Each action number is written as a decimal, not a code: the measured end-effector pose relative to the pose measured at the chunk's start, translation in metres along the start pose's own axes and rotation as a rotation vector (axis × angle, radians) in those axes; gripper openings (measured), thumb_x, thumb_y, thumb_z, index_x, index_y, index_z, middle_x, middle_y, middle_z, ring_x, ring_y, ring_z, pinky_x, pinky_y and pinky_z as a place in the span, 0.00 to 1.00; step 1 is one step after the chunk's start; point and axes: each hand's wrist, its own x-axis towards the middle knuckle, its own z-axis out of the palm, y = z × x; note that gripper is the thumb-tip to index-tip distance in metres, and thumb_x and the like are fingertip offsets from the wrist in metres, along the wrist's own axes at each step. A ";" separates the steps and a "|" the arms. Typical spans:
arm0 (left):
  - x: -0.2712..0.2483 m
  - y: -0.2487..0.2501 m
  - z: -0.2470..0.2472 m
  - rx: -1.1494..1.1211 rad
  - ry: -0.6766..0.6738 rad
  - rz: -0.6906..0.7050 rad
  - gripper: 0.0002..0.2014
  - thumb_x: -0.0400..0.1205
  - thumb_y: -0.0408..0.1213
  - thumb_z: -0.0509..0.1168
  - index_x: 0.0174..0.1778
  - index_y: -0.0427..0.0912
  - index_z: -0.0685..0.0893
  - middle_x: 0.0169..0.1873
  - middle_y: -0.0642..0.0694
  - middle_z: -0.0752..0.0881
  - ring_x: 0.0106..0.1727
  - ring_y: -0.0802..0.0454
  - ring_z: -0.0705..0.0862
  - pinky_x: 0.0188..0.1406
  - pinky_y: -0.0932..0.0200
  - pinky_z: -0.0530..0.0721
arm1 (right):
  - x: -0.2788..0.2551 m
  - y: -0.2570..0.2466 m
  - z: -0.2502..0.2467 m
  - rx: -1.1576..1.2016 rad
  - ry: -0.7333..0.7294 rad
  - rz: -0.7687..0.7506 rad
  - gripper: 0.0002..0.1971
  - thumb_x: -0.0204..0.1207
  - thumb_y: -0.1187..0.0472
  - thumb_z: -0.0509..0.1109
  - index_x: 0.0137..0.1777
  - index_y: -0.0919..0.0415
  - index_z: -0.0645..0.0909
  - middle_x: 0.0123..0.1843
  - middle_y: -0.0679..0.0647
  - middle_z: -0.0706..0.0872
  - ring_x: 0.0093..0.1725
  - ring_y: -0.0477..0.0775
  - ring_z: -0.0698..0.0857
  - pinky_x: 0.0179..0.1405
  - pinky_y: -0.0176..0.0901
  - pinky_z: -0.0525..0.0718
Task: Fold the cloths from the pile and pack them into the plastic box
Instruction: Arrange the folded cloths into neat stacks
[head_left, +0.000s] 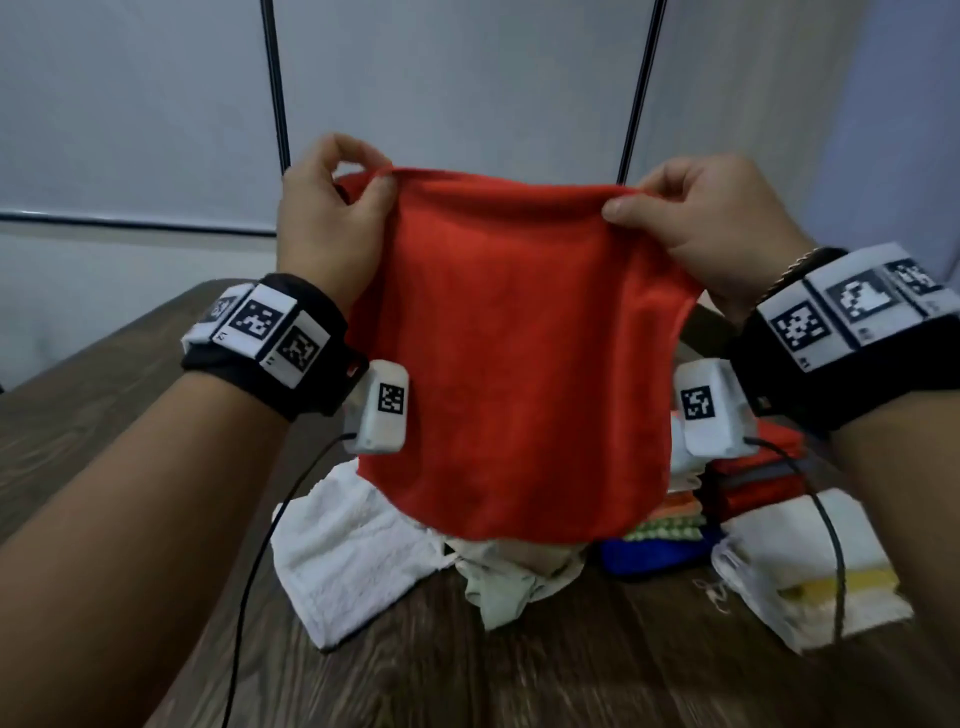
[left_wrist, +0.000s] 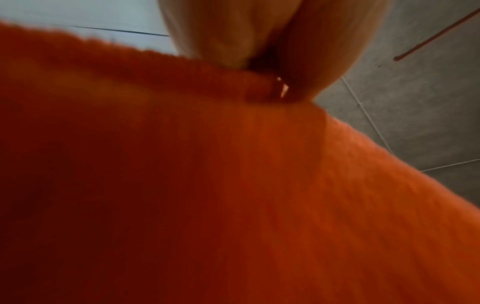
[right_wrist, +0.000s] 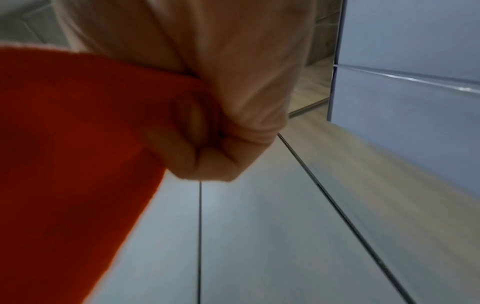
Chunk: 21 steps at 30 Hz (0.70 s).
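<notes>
Fingers (head_left: 374, 192) pinch plain red cloth (head_left: 514, 353), hanging flat.

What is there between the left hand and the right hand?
The top edge of the red cloth spans between the left hand and right hand; each pinches a corner. The head view shows it.

A red cloth (head_left: 514, 353) of soft, fuzzy fabric hangs unfolded in the air, stretched flat along its top edge and falling straight to a rounded lower hem. Below and behind it, the pile of cloths (head_left: 519, 566) lies on the wooden table: a crumpled white towel (head_left: 353, 556) at the left, a pale greenish cloth (head_left: 498, 587) in the middle, a blue cloth (head_left: 654, 553) beside it, and red folded cloths (head_left: 753, 478) stacked at the right above a white cloth (head_left: 795, 566) with a yellow stripe.
</notes>
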 end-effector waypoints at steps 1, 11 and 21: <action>-0.004 -0.008 0.001 0.029 -0.037 -0.020 0.03 0.77 0.41 0.69 0.45 0.50 0.86 0.35 0.55 0.87 0.31 0.64 0.80 0.34 0.64 0.77 | 0.003 0.008 0.001 -0.059 -0.018 0.022 0.17 0.63 0.47 0.75 0.35 0.63 0.85 0.32 0.65 0.85 0.31 0.55 0.79 0.34 0.58 0.80; -0.070 -0.099 -0.004 0.312 -0.470 -0.220 0.06 0.78 0.35 0.74 0.46 0.52 0.93 0.42 0.52 0.90 0.45 0.53 0.88 0.48 0.58 0.87 | -0.039 0.120 0.035 -0.553 -0.319 0.107 0.07 0.70 0.58 0.81 0.39 0.53 0.85 0.38 0.44 0.86 0.40 0.47 0.84 0.39 0.37 0.80; -0.126 -0.118 -0.035 0.246 -1.478 -0.734 0.25 0.68 0.59 0.77 0.53 0.47 0.91 0.36 0.50 0.88 0.38 0.58 0.83 0.35 0.63 0.76 | -0.120 0.135 0.041 -0.509 -1.306 0.371 0.12 0.70 0.50 0.82 0.46 0.57 0.87 0.36 0.52 0.92 0.33 0.50 0.90 0.37 0.33 0.80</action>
